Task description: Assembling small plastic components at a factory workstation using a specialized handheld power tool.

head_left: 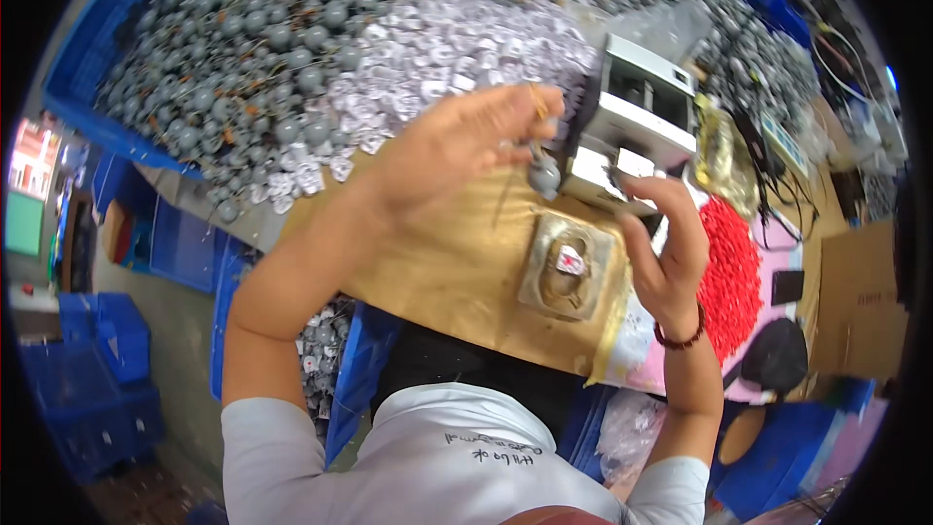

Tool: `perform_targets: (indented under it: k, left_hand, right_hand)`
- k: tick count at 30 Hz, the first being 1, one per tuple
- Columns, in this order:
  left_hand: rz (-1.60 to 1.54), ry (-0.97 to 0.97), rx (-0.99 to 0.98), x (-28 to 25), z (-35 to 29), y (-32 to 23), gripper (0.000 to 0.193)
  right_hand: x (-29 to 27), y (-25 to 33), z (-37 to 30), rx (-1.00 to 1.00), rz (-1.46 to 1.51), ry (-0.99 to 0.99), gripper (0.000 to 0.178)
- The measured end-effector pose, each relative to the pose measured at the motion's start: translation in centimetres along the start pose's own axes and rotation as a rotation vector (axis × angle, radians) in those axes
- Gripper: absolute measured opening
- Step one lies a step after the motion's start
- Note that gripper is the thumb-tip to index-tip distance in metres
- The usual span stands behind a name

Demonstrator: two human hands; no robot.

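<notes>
My left hand (462,141) is raised over the near edge of a heap of white parts, its fingers closed on thin wires. From them hangs a grey ball-shaped part (545,178), slightly blurred, beside the white machine (641,102). At the machine's front, my right hand (671,248) is curled with thumb and forefinger apart; a small dark bit lies by the forefinger's tip. Below and between the hands, a squarish fixture block (533,282) rests on the brown sheet (437,272). A small white piece with a red mark (570,260) sits in its oval recess.
Grey ball parts with wires (224,68) fill a large blue bin (73,63) at the far left. White parts (447,53) are heaped beside them. Red pieces (729,267) lie to the right, near a black rounded object (777,354) and a cardboard box (860,301).
</notes>
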State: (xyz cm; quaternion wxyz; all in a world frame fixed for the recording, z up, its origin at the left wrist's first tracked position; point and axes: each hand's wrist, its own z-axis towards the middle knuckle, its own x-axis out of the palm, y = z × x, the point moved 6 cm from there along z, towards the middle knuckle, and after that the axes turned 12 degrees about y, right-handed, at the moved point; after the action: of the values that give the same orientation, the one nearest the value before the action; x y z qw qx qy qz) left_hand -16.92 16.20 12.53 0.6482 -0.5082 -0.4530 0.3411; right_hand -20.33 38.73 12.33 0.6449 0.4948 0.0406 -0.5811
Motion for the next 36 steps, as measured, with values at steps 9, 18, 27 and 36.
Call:
perform_targets:
  k: [9, 18, 27, 36]
  left_hand:
    - [0.354, 0.128, -0.113, 5.9, -1.0, 5.4, 0.059]
    - [0.057, 0.162, -0.197, 7.4, -3.8, 11.7, 0.049]
    - [0.809, -0.008, -0.202, 7.3, -4.9, 15.8, 0.037]
    - [0.978, -0.01, -0.168, 7.2, -4.3, 15.4, 0.032]
  right_hand:
    - [1.6, -0.9, -0.7, 0.233, 0.52, 0.111, 0.017]
    - [2.8, -2.9, -4.8, 0.545, 0.69, 0.282, 0.021]
    - [7.4, -4.6, -8.6, 0.102, -0.306, 0.427, 0.038]
    - [8.2, -4.1, -8.8, -0.004, -0.508, 0.564, 0.033]
